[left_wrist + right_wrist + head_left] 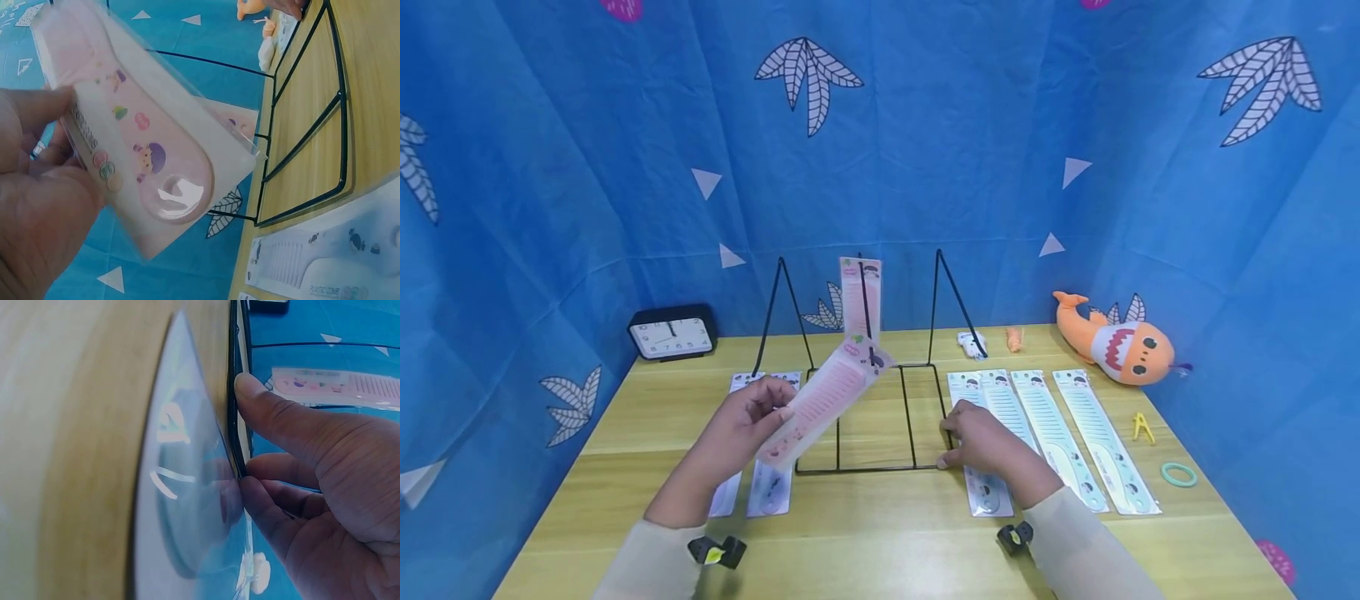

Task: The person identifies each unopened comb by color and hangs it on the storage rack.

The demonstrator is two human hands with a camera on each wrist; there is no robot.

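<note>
My left hand pinches a packaged pink comb by its lower end between thumb and fingers. The pack slants up to the right, its top by the middle prong of a black wire display rack. Whether the prong passes through the pack's hole I cannot tell. Behind it, another packaged pink comb hangs on the rack. With thumb and fingers, my right hand holds the rack's near right corner. Close beside that hand lies a packaged pale green comb, partly covered by it in the head view.
More packaged green combs lie to the right, purple ones to the left. A clock stands at the back left. At right are an orange plush shark, a yellow clip and a teal ring.
</note>
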